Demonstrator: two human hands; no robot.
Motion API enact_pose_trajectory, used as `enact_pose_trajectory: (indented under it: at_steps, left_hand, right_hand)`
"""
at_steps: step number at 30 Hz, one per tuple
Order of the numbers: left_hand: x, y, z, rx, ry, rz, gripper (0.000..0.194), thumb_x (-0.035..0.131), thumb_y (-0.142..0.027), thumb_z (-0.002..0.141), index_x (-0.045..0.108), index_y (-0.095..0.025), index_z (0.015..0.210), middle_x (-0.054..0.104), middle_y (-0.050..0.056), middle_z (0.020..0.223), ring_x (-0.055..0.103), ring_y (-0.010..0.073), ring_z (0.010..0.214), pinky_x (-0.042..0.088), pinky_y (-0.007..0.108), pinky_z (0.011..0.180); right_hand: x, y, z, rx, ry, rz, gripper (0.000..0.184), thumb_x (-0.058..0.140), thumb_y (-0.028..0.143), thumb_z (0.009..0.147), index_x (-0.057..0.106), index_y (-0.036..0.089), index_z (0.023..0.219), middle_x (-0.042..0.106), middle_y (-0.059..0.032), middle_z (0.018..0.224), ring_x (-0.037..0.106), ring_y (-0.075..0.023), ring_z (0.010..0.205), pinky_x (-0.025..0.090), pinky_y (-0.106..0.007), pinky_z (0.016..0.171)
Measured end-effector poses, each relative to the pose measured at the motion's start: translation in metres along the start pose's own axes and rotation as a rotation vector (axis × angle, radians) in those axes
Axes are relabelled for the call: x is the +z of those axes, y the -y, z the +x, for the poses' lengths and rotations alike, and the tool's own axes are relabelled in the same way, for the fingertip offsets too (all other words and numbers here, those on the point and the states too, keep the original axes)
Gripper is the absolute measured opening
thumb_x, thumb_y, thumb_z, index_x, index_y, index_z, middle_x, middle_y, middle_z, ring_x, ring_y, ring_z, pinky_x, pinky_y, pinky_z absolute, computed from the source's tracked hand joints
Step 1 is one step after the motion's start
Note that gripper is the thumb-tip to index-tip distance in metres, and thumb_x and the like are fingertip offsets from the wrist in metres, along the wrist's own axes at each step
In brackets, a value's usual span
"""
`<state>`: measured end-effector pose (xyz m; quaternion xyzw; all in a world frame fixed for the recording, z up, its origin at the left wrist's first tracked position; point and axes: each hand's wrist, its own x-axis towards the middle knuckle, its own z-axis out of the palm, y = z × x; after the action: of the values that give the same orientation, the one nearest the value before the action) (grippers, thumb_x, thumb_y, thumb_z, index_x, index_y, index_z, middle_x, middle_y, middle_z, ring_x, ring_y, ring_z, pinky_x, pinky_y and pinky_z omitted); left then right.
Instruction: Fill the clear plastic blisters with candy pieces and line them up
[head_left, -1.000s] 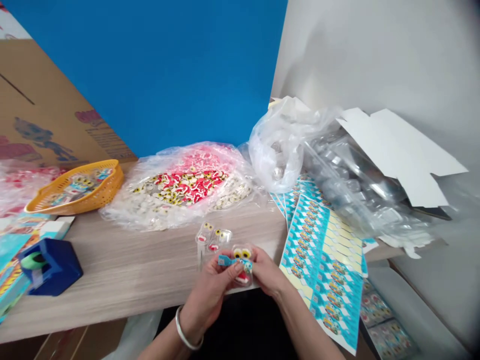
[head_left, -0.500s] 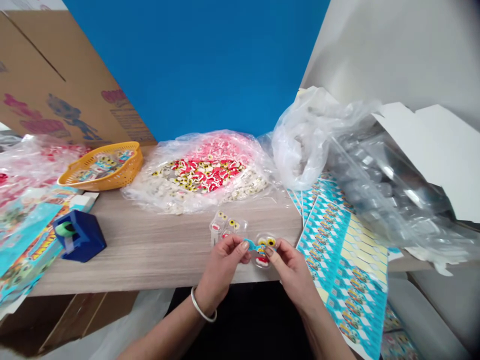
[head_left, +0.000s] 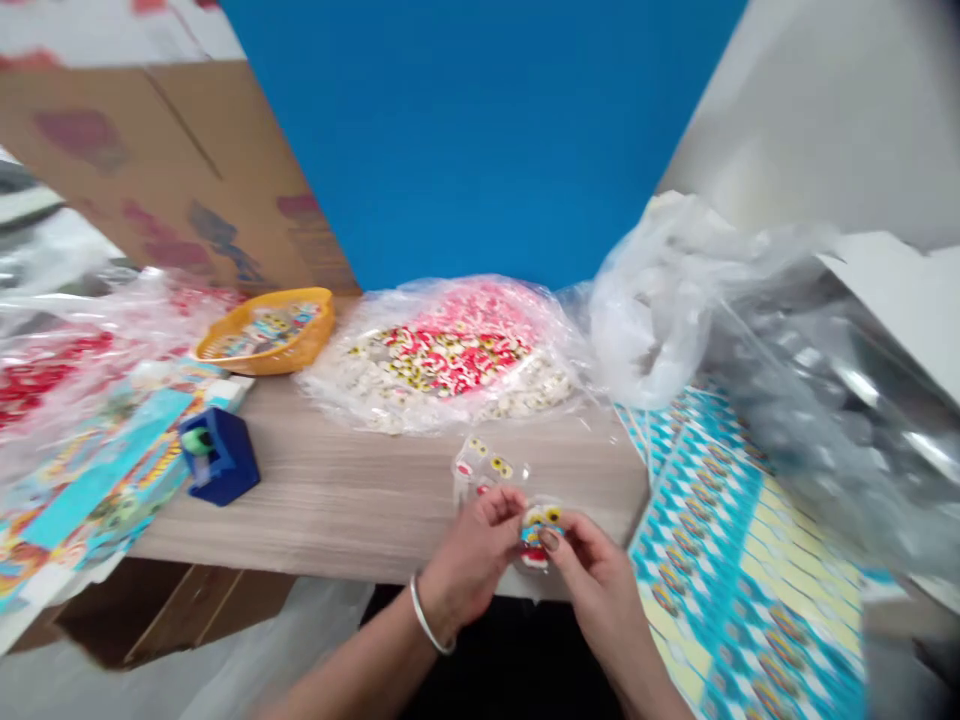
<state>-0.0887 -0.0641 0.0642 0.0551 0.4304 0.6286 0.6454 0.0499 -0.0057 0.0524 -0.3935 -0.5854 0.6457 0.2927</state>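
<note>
Now drawn together over the table (head_left: 360, 510): left hand (head_left: 472, 560) and right hand (head_left: 592, 590), fingers (head_left: 551, 541) pinching blue label (head_left: 532, 533) onto clear pack (head_left: 537, 555).

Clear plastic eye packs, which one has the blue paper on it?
The pack between the left hand and right hand has blue; the packs on the table have none.

Tabletop (head_left: 322, 490) offers room past left hand (head_left: 472, 560) (plastic bag (head_left: 825, 400) blocks right).

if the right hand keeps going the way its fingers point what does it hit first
Most likely the clear plastic blister: the right hand already has its fingertips at it, though depth is hard to judge from this view.
</note>
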Motion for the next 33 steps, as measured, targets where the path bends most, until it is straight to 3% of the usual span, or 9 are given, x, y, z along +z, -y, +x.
enact_pose_trajectory:
  at_steps: [6,9,13,17,21,24,26,29,33]
  left_hand:
    - [-0.021,-0.023,0.001,0.386,-0.11,0.376,0.028,0.079,-0.041,0.076,0.068,-0.017,0.085,0.069,0.005,0.08,0.062,0.0163,0.075,0.049,0.029,0.074]
    - [-0.042,-0.116,0.0,0.644,-0.6,0.821,0.019,0.074,-0.034,0.078,0.065,-0.017,0.074,0.068,0.002,0.068,0.064,0.0165,0.066,0.052,0.031,0.067]
    - [-0.077,-0.266,-0.014,0.773,-1.035,0.929,0.01,0.057,-0.023,0.088,0.059,-0.013,0.088,0.068,0.003,0.102,0.059,0.0299,0.12,0.047,0.042,0.095]
    - [-0.114,-0.316,-0.003,0.73,-1.149,1.065,0.017,0.055,-0.026,0.09,0.057,-0.015,0.103,0.056,0.001,0.138,0.022,0.043,0.147,0.025,0.057,0.113]
    - [-0.113,-0.218,0.022,0.945,-0.865,1.458,0.039,0.052,-0.043,0.092,0.059,-0.02,0.123,0.06,-0.003,0.135,0.047,0.0364,0.134,0.029,0.057,0.113]
    - [-0.067,-0.091,0.028,0.733,-0.217,1.241,0.026,0.065,-0.035,0.085,0.07,-0.025,0.108,0.071,0.002,0.121,0.062,0.0306,0.117,0.04,0.048,0.11]
    - [-0.025,-0.013,0.033,0.387,0.067,1.006,0.031,0.074,-0.03,0.077,0.073,-0.025,0.108,0.072,0.006,0.121,0.064,0.0298,0.113,0.044,0.043,0.105]
    - [0.026,0.061,0.054,0.102,0.14,0.85,0.035,0.075,-0.022,0.072,0.072,-0.021,0.106,0.074,0.011,0.113,0.068,0.025,0.096,0.05,0.037,0.091]
    - [0.049,0.088,0.081,0.018,0.134,0.908,0.036,0.073,-0.012,0.065,0.067,-0.019,0.1,0.073,0.004,0.08,0.065,0.0187,0.069,0.047,0.029,0.067]
  right_hand:
    - [0.024,-0.019,0.035,-0.206,0.07,-0.186,0.033,0.071,0.054,0.081,0.079,0.024,0.091,0.078,-0.0075,0.087,0.073,-0.0261,0.077,0.061,-0.03,0.067]
    - [0.024,-0.016,0.045,-0.337,0.119,-0.306,0.034,0.068,0.054,0.082,0.08,0.028,0.099,0.078,-0.0088,0.099,0.074,-0.0292,0.088,0.063,-0.033,0.072]
    - [-0.013,-0.011,0.036,-0.289,-0.018,-0.431,0.036,0.066,0.055,0.083,0.079,0.028,0.104,0.079,-0.0076,0.095,0.075,-0.0277,0.085,0.062,-0.033,0.073]
    - [-0.059,-0.007,0.015,-0.153,-0.42,-0.395,0.038,0.065,0.057,0.084,0.076,0.021,0.09,0.076,-0.0087,0.086,0.073,-0.0249,0.074,0.06,-0.034,0.07]
    - [-0.1,-0.014,-0.004,-0.065,-0.752,-0.34,0.038,0.064,0.053,0.087,0.073,0.018,0.099,0.072,-0.0056,0.08,0.068,-0.0205,0.071,0.056,-0.035,0.072]
    - [-0.126,-0.027,-0.018,-0.035,-0.816,-0.263,0.039,0.064,0.052,0.087,0.071,0.016,0.102,0.071,-0.0049,0.08,0.065,-0.0187,0.071,0.054,-0.035,0.072]
    - [-0.136,-0.036,-0.027,-0.018,-0.791,-0.228,0.039,0.064,0.051,0.087,0.071,0.016,0.101,0.07,-0.005,0.081,0.065,-0.0187,0.073,0.053,-0.035,0.073]
    - [-0.137,-0.045,-0.035,-0.005,-0.734,-0.213,0.037,0.063,0.05,0.089,0.071,0.017,0.1,0.071,-0.0048,0.082,0.064,-0.0193,0.077,0.052,-0.036,0.077]
    - [-0.123,-0.052,-0.033,-0.024,-0.664,-0.121,0.03,0.063,0.047,0.089,0.069,0.019,0.099,0.07,-0.0038,0.086,0.064,-0.0183,0.079,0.053,-0.036,0.078]
